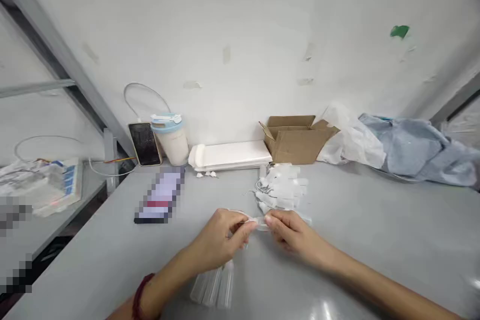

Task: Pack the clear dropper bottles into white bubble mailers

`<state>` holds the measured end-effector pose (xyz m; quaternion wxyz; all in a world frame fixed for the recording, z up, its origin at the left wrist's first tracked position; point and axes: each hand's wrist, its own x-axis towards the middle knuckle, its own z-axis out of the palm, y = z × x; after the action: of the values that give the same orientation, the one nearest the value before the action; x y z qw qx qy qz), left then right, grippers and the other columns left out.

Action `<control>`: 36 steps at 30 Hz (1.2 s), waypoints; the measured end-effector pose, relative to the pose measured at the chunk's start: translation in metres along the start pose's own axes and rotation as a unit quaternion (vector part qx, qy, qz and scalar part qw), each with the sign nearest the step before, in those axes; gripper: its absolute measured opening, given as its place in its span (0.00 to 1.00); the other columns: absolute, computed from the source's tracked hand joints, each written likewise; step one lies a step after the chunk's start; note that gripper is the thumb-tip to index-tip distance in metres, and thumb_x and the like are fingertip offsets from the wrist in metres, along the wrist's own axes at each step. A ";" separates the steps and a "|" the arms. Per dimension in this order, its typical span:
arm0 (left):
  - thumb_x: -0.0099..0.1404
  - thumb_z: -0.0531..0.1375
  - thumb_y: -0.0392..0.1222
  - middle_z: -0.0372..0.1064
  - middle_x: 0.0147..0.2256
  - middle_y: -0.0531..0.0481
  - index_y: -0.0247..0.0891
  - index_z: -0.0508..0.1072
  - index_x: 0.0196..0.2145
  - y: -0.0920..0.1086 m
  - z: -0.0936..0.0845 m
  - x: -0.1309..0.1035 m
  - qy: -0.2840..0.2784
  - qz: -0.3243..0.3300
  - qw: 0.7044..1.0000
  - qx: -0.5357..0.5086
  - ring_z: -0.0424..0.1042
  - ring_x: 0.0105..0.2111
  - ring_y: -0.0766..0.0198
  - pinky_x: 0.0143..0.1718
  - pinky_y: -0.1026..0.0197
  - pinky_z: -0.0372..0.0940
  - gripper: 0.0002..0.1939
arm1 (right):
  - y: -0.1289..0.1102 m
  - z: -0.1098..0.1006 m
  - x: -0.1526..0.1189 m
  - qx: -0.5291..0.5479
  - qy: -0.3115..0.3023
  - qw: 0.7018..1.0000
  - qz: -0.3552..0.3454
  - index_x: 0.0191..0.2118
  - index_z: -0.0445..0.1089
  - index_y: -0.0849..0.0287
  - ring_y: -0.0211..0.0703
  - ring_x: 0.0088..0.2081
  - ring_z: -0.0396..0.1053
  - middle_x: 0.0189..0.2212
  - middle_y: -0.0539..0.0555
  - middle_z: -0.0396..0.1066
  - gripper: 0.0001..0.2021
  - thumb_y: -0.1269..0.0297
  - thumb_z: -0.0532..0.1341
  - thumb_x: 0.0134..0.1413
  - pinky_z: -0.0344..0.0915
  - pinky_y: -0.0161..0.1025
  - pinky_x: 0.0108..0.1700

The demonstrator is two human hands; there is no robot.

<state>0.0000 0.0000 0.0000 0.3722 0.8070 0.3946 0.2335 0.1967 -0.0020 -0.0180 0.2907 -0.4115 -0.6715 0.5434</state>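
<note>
While left hand (222,237) pinches seemingly clear plastic (261,223), right hand (292,231) does too.

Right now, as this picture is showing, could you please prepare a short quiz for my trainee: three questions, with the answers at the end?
1. True or false: the fingers of the left hand and the right hand meet at the same small whitish piece.

2. Which thing is right beside the blue-lidded cup?
A. the pale blue cloth
B. the propped-up phone
C. the white plastic bag

3. On which of the person's wrists is the dark red band?

Key: 1. True. 2. B. 3. The left.
</note>
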 end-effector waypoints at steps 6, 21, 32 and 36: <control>0.67 0.49 0.39 0.64 0.21 0.52 0.34 0.67 0.23 -0.004 0.003 0.003 0.043 0.078 0.995 0.048 0.64 0.24 0.68 0.28 0.66 0.57 0.16 | 0.001 0.001 0.001 0.003 0.011 1.000 -0.004 0.21 0.51 0.57 0.30 0.17 0.46 0.15 0.42 0.47 0.23 0.45 0.48 0.58 0.48 0.31 0.20; 0.65 0.46 0.33 0.62 0.45 0.36 0.32 0.67 0.48 -0.080 -0.055 0.016 0.164 -0.148 0.854 0.471 0.62 0.45 0.48 0.41 0.50 0.63 0.16 | 0.023 -0.010 0.006 -0.495 0.179 0.813 -0.249 0.41 0.63 0.62 0.40 0.27 0.65 0.31 0.56 0.67 0.07 0.68 0.51 0.58 0.58 0.34 0.24; 0.62 0.46 0.28 0.58 0.49 0.36 0.33 0.63 0.53 -0.102 -0.058 0.019 0.152 -0.137 0.864 0.460 0.61 0.45 0.49 0.43 0.50 0.63 0.21 | 0.016 -0.013 0.005 -0.511 0.121 0.841 -0.130 0.36 0.58 0.57 0.39 0.28 0.63 0.35 0.53 0.63 0.05 0.71 0.55 0.53 0.57 0.34 0.24; 0.62 0.46 0.27 0.60 0.48 0.36 0.32 0.64 0.52 -0.104 -0.058 0.020 0.150 -0.122 0.871 0.452 0.61 0.46 0.50 0.44 0.50 0.62 0.21 | 0.013 -0.011 0.003 -0.511 0.100 0.845 -0.125 0.35 0.58 0.58 0.40 0.29 0.63 0.35 0.54 0.63 0.04 0.70 0.56 0.53 0.57 0.35 0.26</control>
<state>-0.0756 0.0830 -0.0450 -0.0715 0.7879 0.6034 0.1000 0.2075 0.0073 -0.0279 0.1699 -0.4663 -0.8673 0.0386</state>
